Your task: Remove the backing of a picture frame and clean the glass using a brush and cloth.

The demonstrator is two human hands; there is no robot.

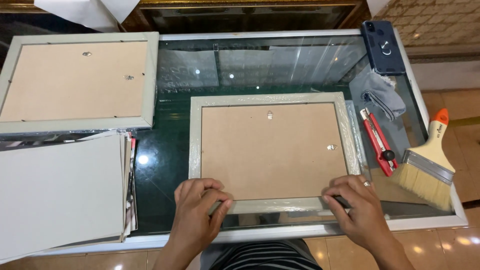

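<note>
Nearest: striped dark clothing (260, 255) of the person at the table's near edge. Both hands sit on the bottom rail of a picture frame (272, 147), which lies face-down near the middle of the glass table (170, 165), its brown backing board up, and is wrapped in clear plastic film.

Left hand (197, 210) is at the frame's lower left corner, fingers curled, thumb and fingertips pinched on the rail or the film there. Right hand (357, 210) is at the lower right corner with a ring on one finger, fingers bent down, pressing or gripping the rail edge; can't tell whether it holds the film or the frame itself.

Left of the hands is a stack of grey boards and sheets (60, 190), overhanging the table's left side. Right of the frame lies a red utility knife (378, 142), just beside the frame's right rail. Further right is a wide paintbrush (430, 162) with a pale wood handle and an orange tip, bristles pointing toward the near edge.

Farther back, a grey cloth (382, 95) lies just beyond the knife. At far left a second frame (77, 82) is also face-down, pale rim, brown backing. In the far right corner a dark blue phone (382, 45) lies back-up with a ring holder.
</note>
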